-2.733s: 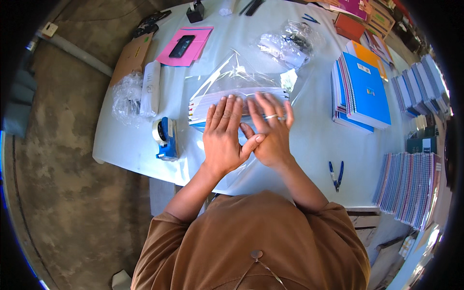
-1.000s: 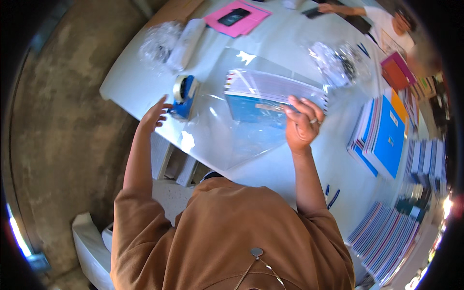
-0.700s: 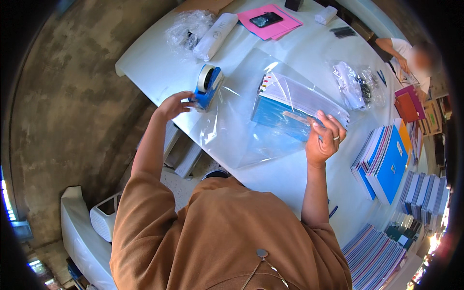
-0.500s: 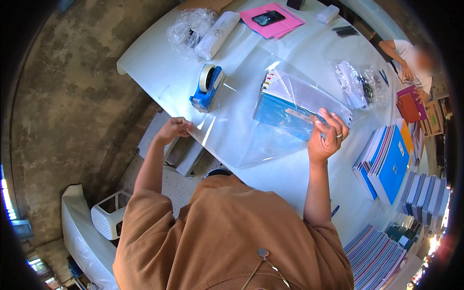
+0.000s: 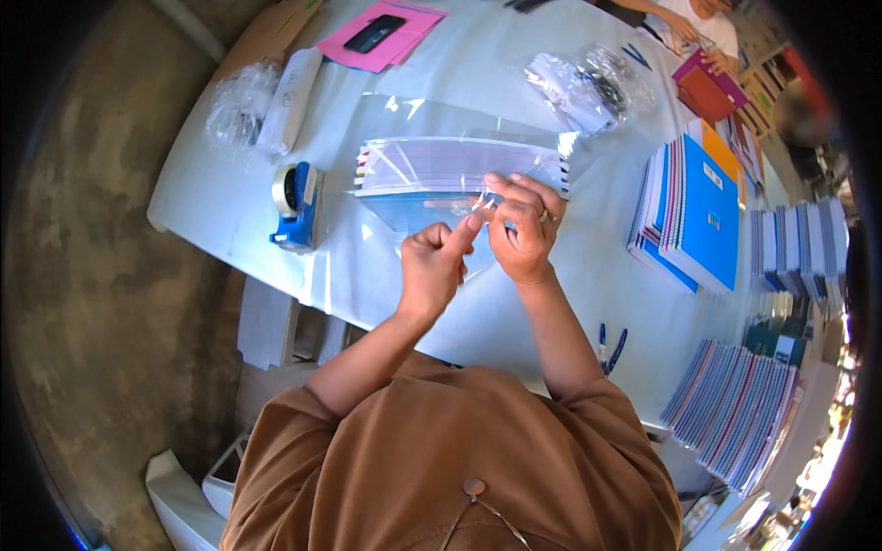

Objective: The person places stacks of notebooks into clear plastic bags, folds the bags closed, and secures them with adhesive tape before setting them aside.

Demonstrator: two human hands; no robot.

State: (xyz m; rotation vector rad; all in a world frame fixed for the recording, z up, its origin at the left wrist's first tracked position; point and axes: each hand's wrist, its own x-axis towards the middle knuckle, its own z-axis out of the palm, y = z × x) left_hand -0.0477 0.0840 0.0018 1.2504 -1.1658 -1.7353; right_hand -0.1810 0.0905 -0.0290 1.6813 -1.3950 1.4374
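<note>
Across the pale table point(image 5: 588, 253), a stack of notebooks point(image 5: 459, 163) in clear plastic point(image 5: 432, 118) lies lengthwise from left to right, just past the right hand point(image 5: 522, 237), the nearer one, which pinches plastic over its near side; the left hand point(image 5: 430, 266), close beside, presses thumb and finger together, on what I cannot tell.

On my head feed, the left hand point(image 5: 432, 275) and right hand point(image 5: 524, 230) come together, fingers curled, over film point(image 5: 450, 118) covering a book stack point(image 5: 459, 163). I see the tape dispenser point(image 5: 296, 216) to their left, notebooks point(image 5: 703, 207) and pliers point(image 5: 616, 352) to their right.
</note>
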